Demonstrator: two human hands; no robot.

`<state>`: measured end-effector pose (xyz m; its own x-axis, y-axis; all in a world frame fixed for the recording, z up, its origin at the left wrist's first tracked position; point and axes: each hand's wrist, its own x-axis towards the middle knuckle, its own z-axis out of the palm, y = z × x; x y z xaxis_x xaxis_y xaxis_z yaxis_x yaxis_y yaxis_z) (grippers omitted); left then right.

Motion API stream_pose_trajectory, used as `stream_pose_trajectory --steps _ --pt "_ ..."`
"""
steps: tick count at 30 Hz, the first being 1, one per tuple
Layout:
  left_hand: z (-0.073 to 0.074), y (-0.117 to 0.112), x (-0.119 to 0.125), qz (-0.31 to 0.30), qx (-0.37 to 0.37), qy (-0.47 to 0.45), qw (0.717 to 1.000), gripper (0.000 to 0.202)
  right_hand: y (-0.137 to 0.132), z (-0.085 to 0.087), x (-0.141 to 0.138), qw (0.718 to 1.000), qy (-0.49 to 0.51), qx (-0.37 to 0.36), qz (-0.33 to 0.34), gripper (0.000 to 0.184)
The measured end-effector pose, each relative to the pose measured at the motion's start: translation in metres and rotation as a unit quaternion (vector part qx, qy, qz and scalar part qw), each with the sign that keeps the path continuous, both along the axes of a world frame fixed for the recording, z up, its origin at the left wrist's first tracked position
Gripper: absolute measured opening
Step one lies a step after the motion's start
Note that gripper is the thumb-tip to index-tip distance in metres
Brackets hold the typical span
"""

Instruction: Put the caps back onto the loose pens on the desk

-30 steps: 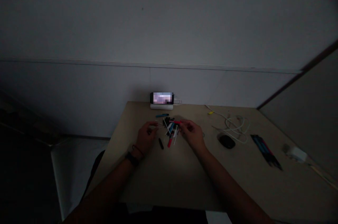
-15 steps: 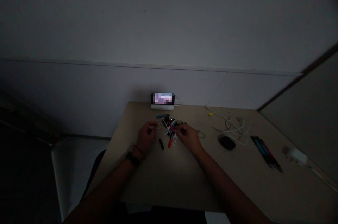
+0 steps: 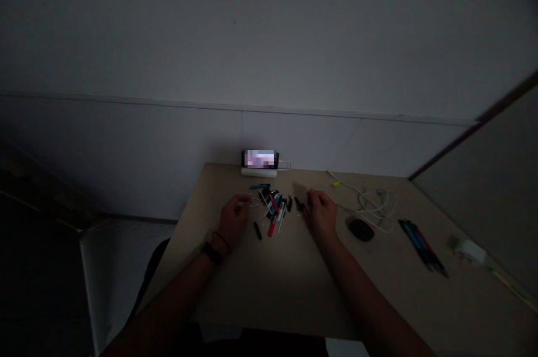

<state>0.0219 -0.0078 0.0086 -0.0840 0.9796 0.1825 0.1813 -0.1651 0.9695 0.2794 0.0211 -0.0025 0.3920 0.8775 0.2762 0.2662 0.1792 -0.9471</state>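
Observation:
A loose heap of pens [image 3: 273, 205], black, white, blue and red, lies on the table between my hands. To its left, my left hand [image 3: 234, 216] is closed with its fingertips together; a thin pale thing [image 3: 254, 202] shows at them, too faint to name. On the heap's right side is my right hand [image 3: 323, 212], fingers curled and pressed together; what they hold is hidden. A red and black pen [image 3: 306, 214] runs along that hand's left edge, partly covered by it. A short black piece like a pen cap [image 3: 257, 230] lies in front of the heap.
Behind the heap a lit phone [image 3: 259, 159] leans on a white stand [image 3: 259, 172] by the wall. Rightward lie a black mouse [image 3: 360, 229], a tangled white cable [image 3: 370, 208], a row of several pens [image 3: 422, 247] and a white adapter [image 3: 471, 251]. A blue pen [image 3: 259, 186] lies near the stand.
My right hand has moved right, away from the heap, uncovering pens on that side. My left hand stays in place. The view has shifted slightly.

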Motion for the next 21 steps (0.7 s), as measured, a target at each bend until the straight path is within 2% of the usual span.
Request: stream_pose_trajectory --steps 7,11,15,18,21 --pt "-0.002 0.002 0.0 0.0 -0.012 -0.021 1.0 0.024 -0.006 0.006 -0.007 0.999 -0.038 -0.005 0.003 0.045" --pt "-0.002 0.002 0.001 0.004 -0.014 -0.029 0.999 0.023 -0.009 0.006 -0.016 0.988 -0.151 0.002 0.023 0.044" --pt "-0.002 0.001 0.001 -0.001 -0.008 -0.032 0.999 0.022 -0.01 0.005 -0.037 0.946 -0.306 0.0 0.109 0.036" --pt "-0.002 0.0 0.002 0.005 0.006 -0.031 0.999 0.021 -0.011 0.005 -0.049 0.906 -0.408 -0.022 0.112 0.028" --pt "-0.002 0.001 0.002 0.005 0.0 -0.028 1.0 0.022 -0.013 0.007 -0.051 0.879 -0.46 -0.061 0.106 0.023"
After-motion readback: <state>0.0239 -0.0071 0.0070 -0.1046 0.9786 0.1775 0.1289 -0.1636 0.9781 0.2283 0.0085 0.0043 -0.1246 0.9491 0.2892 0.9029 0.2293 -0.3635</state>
